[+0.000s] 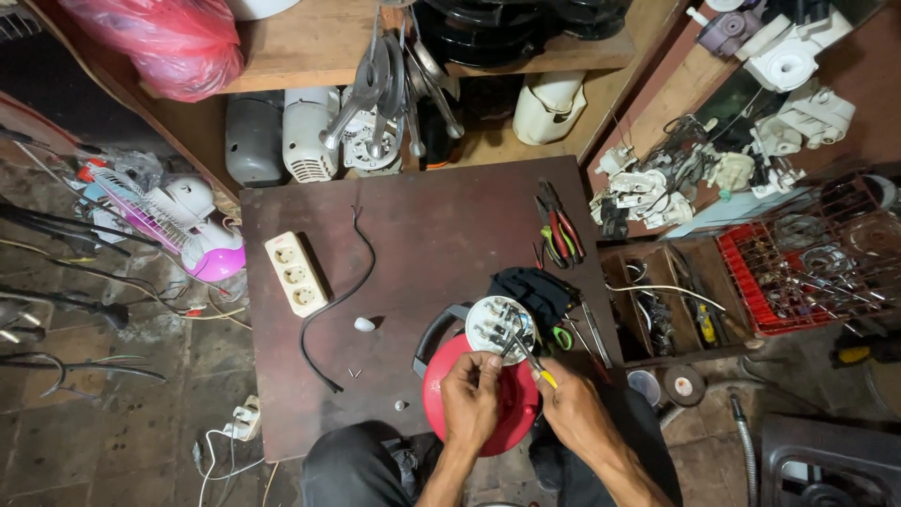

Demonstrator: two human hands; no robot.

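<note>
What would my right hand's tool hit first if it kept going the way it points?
Likely the round white wired plate on the red appliance: the right hand aims its yellow-handled tool up-left at it. Contact can't be judged.

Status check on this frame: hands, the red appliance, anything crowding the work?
Left hand steadies red appliance. Right hand holds yellow-handled tool at the white round part. Black cloth lies beside it.

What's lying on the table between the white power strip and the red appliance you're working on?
In the head view, between the power strip and the red appliance lie a curved black cable and a small white oval piece on the dark table.
</note>
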